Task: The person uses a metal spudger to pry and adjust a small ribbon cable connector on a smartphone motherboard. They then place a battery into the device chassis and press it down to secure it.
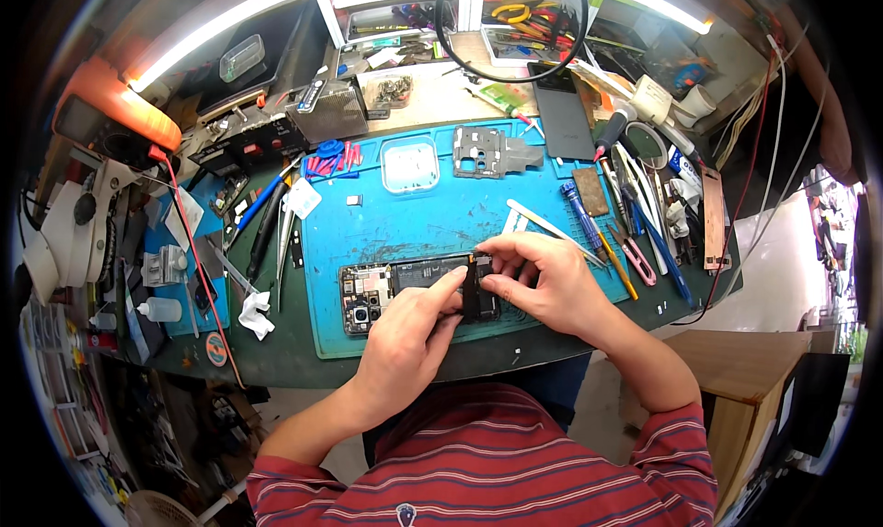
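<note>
An opened smartphone point(405, 280) lies lengthwise on a blue work mat point(418, 228), its inner parts bare. Camera lenses and circuit board show at its left end, with a black battery in the middle. My left hand point(405, 343) rests over the near edge, index finger stretched onto the phone and the other fingers curled in. Beside that fingertip a narrow black strip point(471, 292) crosses the phone. At the right end my right hand point(547, 283) has thumb and index finger bent together in a pinch. Whatever lies between those fingertips is too small or hidden to name.
Behind the phone are a clear tray point(410, 166), a detached phone inner cover point(480, 152) and a dark flat panel point(565, 122). Screwdrivers and tweezers point(635, 214) crowd the right side. An orange multimeter point(115, 113) with a red lead stands far left; crumpled tissue point(256, 315) lies nearer.
</note>
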The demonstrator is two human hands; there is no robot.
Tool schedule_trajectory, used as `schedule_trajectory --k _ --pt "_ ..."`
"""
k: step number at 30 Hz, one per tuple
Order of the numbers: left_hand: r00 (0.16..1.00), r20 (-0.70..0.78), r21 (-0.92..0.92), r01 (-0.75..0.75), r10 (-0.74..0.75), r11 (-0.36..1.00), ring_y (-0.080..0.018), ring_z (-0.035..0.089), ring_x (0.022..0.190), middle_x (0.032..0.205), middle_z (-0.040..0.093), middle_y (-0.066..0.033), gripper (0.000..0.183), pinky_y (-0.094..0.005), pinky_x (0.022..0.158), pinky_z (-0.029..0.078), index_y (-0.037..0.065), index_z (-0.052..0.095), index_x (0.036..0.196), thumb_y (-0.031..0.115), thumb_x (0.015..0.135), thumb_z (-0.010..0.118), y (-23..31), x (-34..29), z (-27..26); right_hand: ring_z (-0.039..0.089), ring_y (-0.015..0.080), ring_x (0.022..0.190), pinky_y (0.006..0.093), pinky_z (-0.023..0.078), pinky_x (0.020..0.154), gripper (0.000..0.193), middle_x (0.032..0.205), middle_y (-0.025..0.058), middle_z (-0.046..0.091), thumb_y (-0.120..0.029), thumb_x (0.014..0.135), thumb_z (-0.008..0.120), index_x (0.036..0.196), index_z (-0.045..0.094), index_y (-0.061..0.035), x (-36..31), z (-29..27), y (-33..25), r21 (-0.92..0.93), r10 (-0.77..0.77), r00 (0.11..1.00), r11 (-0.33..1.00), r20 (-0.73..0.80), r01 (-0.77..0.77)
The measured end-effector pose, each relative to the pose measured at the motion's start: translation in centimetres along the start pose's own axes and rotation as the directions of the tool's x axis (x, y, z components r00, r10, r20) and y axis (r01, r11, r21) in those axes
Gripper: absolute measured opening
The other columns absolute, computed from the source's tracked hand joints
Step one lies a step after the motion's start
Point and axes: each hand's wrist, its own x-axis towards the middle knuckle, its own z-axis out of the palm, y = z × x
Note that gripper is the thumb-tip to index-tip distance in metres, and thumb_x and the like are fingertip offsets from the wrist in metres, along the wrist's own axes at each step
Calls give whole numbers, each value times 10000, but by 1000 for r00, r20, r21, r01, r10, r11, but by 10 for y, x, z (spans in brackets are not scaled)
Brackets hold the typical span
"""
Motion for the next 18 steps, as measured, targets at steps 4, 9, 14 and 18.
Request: schedule_trajectory --k 4,9,14,18 --pt "999 -33 -13 42 -43 999 -227 697 902 1046 721 -98 687 -354 842 582 43 574 1502 -125 865 766 0 -1 2 659 67 744 245 544 671 326 882 26 735 -91 941 819 1247 739 -13 -1 -1 4 57 34 999 998 8 -34" --pt "999 -39 -37 32 -33 999 -289 682 908 993 689 -131 672 -407 818 561 21 562 1509 -119 875 734 -1 2 3 668 54 755 241 555 692 284 918 21 762 -95 985 782 1250 736 0 -1 -3 6 178 129 991 975 24 -132" --pt "998 -18 -61 58 -59 996 -297 684 923 1006 695 -135 702 -420 827 560 35 535 1538 -110 880 730 0 4 3 709 76 848 249 572 757 275 991 36 760 -80 1025 733 1279 711 23 0 -5 12 368 159 985 914 66 -172" --pt "996 -9 -92 90 -91 992 -304 688 939 1051 707 -141 746 -428 833 564 43 499 1570 -102 878 737 1 5 5 679 60 835 236 552 730 261 949 5 715 -85 1041 721 1278 693 20 2 -7 8 352 193 978 913 77 -208"
